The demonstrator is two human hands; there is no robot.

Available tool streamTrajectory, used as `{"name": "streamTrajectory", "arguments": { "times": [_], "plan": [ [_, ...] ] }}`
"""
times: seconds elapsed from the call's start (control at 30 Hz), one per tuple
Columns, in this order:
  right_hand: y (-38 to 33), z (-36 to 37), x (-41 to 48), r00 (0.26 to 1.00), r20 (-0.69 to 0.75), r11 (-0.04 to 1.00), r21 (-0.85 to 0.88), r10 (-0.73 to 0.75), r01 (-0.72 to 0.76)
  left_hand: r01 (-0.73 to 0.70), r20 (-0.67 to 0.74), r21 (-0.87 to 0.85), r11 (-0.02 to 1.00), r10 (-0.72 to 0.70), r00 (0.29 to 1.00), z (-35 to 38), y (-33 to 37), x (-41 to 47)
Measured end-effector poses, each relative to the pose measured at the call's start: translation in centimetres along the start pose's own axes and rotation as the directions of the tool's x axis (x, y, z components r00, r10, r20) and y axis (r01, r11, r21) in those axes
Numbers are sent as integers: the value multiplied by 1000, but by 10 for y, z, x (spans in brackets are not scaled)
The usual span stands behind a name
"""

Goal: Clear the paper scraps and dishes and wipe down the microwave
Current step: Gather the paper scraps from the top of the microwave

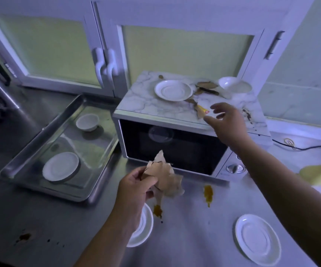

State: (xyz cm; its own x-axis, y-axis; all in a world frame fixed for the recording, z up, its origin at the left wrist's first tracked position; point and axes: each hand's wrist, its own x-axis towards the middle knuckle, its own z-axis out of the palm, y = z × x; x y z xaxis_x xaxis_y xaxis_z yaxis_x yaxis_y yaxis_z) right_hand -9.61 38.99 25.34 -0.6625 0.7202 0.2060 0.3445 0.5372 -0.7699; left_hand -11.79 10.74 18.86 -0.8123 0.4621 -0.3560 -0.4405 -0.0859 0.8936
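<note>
Holding crumpled paper scraps in left grip, in front of microwave door; right grip released, fingers spread by a scrap on microwave top; saucer and bowl also on top.

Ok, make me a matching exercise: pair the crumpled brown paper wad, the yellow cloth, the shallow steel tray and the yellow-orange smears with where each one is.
Things: 1 crumpled brown paper wad; 2 yellow cloth; 3 shallow steel tray; 4 yellow-orange smears.
Places: A left of the white microwave; B gripped in the left hand; C steel counter before the microwave; D counter's far right.
Pairs: 1-B, 2-D, 3-A, 4-C.
</note>
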Motion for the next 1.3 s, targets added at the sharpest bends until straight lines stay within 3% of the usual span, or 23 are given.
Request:
{"name": "streamTrajectory", "arguments": {
  "times": [0.17, 0.37, 0.5, 0.67, 0.97, 1.2, 1.3],
  "plan": [
    [0, 36, 54, 997, 74, 992, -119, -23, 32, 19, -37, -90, 996, -23, 999, 3, -6, -5],
    [-1, 49, 68, 995, -59, 992, -103, -79, 73, 58, -91, -90, 994, -67, 994, -2, -16, -4],
    [15, 31, 61, 985, -27, 973, -159, -171, 165, 34, -115, -111, 993, -47, 992, -7, -20, -5],
    [28, 11, 54, 991, -76, 993, -58, -107, 103, 53, -131, -77, 996, -63, 989, -7, -26, -6],
    [37, 9, 21, 918, 60, 880, -266, -391, 393, 49, -166, -65, 997, -59, 984, -4, -28, -11],
    [44, 4, -1, 887, 210, 850, -261, -412, 457, 61, -167, -67, 996, -72, 983, -11, -34, -14],
    [51, 8, -5, 841, 234, 778, -321, -488, 540, 58, -167, -62, 996, -67, 984, -11, -33, -16]
  ]
}}
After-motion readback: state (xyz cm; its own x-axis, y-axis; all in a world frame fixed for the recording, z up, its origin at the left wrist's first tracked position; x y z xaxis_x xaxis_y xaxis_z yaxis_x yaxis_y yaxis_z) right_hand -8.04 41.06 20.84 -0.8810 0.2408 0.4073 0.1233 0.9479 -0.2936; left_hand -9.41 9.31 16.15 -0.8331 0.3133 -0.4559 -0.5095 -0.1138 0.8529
